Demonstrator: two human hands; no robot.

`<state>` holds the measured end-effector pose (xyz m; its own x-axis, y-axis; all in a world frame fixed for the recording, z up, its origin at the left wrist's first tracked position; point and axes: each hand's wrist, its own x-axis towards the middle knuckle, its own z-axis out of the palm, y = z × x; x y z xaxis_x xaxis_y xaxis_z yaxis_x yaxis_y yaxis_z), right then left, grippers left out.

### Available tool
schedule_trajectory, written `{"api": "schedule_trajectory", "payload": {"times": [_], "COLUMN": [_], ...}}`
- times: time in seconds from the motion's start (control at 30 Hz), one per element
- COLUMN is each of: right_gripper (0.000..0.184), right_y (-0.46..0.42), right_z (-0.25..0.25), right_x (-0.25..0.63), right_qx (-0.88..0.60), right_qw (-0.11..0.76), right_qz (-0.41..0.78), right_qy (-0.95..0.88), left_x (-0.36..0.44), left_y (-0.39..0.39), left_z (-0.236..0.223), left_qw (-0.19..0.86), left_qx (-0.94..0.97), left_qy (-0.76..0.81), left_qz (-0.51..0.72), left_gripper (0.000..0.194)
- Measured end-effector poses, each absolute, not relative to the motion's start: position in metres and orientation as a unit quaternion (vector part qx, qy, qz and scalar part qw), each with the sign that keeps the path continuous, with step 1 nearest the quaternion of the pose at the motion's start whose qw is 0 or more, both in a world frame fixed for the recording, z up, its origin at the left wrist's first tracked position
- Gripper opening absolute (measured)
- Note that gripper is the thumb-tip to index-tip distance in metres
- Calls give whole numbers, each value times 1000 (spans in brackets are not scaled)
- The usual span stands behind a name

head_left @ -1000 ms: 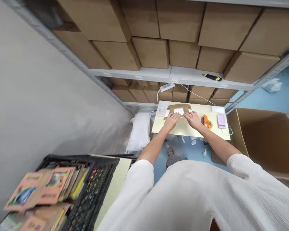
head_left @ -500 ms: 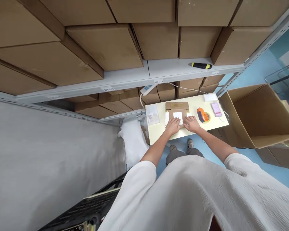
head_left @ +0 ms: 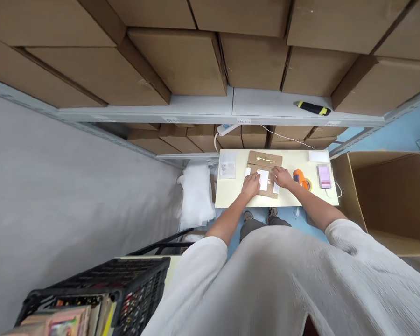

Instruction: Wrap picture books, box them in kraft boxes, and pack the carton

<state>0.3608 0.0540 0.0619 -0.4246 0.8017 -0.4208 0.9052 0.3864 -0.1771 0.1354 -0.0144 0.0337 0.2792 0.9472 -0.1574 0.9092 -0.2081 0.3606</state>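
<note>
A flat brown cardboard mailer (head_left: 265, 162) with a white slip (head_left: 263, 179) on it lies on the small pale-yellow table (head_left: 231, 196). My left hand (head_left: 251, 185) rests flat on the mailer's left side, fingers stretched toward the slip. My right hand (head_left: 283, 177) lies on the mailer's right side, fingers pointing left onto the cardboard. Neither hand grips anything that I can see.
An orange tape dispenser (head_left: 300, 178), a pink phone (head_left: 324, 176) and a clear packet (head_left: 227, 167) share the table. Shelves of brown boxes (head_left: 182, 60) stand behind, with a yellow-black tool (head_left: 312, 108). A big open carton (head_left: 388, 196) is right, a black crate (head_left: 101, 294) lower left.
The camera has swung back down and left, bringing the crate into view again. My hands stay on the mailer, the right one shifted slightly further up it.
</note>
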Motion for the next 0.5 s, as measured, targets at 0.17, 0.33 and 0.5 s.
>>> {"api": "schedule_trajectory", "payload": {"times": [0.17, 0.33, 0.5], "right_gripper": [58, 60, 74], "right_y": [100, 145, 172], "right_z": [43, 20, -3], "right_x": [365, 359, 350], "right_qx": [482, 445, 426], "right_qw": [178, 200, 203], "right_qz": [-207, -208, -202], "right_qy": [832, 848, 859], "left_x": [157, 181, 200], "left_y": [-14, -19, -26], "left_z": [22, 4, -9], "left_qw": [235, 276, 298], "left_qx": [721, 660, 623], "left_qy": [652, 699, 723], "left_qz": [16, -17, -26], "left_gripper": [54, 59, 68]}}
